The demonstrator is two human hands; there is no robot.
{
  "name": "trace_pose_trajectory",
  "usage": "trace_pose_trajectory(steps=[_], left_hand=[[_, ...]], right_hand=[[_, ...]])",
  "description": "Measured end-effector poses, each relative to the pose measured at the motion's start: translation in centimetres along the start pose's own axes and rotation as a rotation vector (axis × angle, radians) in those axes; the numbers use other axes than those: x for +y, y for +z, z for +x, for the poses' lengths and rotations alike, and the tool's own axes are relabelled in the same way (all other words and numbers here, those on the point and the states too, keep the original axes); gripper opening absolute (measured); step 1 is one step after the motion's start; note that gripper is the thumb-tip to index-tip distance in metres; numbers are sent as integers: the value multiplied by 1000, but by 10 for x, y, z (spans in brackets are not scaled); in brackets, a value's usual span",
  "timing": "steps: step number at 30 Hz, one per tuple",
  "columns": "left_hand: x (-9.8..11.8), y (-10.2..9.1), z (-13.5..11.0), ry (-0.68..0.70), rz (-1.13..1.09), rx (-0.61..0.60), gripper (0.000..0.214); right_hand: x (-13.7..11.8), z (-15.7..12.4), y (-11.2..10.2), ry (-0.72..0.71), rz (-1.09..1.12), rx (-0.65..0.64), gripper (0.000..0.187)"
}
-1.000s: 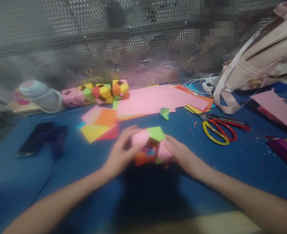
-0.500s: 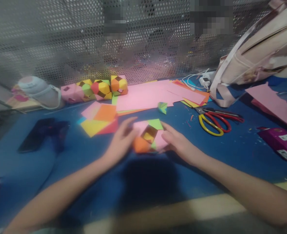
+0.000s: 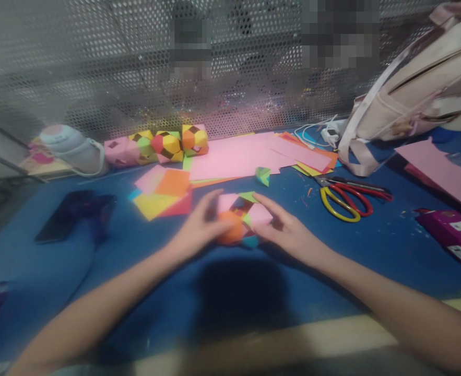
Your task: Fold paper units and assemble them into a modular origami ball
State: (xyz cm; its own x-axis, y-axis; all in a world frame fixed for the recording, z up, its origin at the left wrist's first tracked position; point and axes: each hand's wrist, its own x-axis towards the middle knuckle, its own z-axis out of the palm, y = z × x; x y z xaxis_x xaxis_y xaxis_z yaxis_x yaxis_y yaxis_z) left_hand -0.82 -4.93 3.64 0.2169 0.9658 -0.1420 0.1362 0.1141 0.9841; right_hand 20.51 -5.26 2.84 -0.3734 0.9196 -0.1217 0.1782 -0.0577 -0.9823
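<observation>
A folded paper ball [image 3: 241,220] of pink, orange, green and blue pieces sits between both my hands just above the blue table [image 3: 144,282]. My left hand [image 3: 199,230] grips its left side with curled fingers. From the right, my right hand [image 3: 288,230] wraps its fingers over the pink top. A small green and blue folded unit [image 3: 263,175] lies just beyond it. Loose coloured paper squares [image 3: 162,192] lie to the left, and large pink sheets [image 3: 246,154] farther back.
Three finished paper balls [image 3: 163,144] line the perforated metal screen. Red and yellow scissors [image 3: 345,196] lie to the right, a pale backpack [image 3: 418,89] behind them, a magenta box [image 3: 449,235] at right. A dark phone [image 3: 63,222] and a white bottle [image 3: 73,151] are at left.
Both hands have turned the paper ball between them: the open dark gap that faced me has rolled away and an orange face now points down toward me.
</observation>
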Motion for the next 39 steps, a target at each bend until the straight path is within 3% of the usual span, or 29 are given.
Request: trace_pose_trajectory(steps=[3, 18, 26, 39], left_hand=[[3, 2, -3, -21, 5, -47, 88], [3, 7, -2, -53, -78, -4, 77], [2, 7, -3, -48, -93, -11, 75], [1, 4, -2, -61, -166, -16, 66]], right_hand=[[0, 0, 1, -8, 20, 11, 70], [6, 1, 4, -20, 98, 5, 56], [2, 0, 6, -76, -91, 116, 47], [-2, 0, 3, -51, -94, 75, 47]])
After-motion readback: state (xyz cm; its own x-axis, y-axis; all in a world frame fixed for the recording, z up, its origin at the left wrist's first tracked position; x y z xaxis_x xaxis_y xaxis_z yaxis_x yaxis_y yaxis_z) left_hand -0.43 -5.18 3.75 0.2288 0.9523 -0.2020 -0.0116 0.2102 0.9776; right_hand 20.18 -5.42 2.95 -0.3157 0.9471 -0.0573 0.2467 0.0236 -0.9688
